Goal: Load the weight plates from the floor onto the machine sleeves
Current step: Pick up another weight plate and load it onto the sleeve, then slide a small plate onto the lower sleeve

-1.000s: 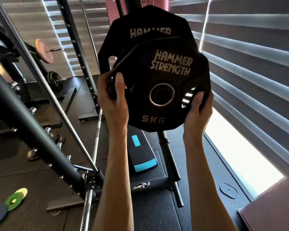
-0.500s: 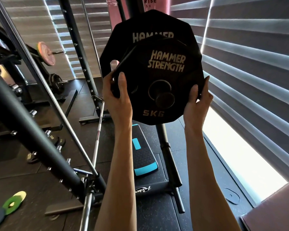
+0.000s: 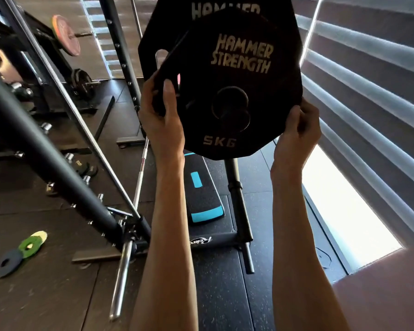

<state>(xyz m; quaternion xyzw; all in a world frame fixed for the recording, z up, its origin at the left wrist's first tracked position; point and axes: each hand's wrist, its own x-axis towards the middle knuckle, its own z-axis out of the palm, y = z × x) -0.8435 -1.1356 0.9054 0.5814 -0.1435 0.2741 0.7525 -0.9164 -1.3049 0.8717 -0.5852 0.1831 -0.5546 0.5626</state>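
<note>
Gripping the 5 kg plate (image 3: 239, 75), upper middle, left hand (image 3: 163, 120) and right hand (image 3: 296, 137) curl fingers round its edges. The sleeve (image 3: 232, 108) fills its hole. A bigger plate (image 3: 167, 27) sits behind; blinds (image 3: 368, 96) crowd the right.

Dark rubber floor (image 3: 58, 295) down below, slatted blinds (image 3: 368, 91) along the right, daylight blazing through the window strip (image 3: 344, 206) beneath them, black-and-blue step platform (image 3: 202, 199) flat on the floor

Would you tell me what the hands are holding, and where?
The 5 kg plate, by its rim: left hand on the left edge, right hand on the lower right.
</note>
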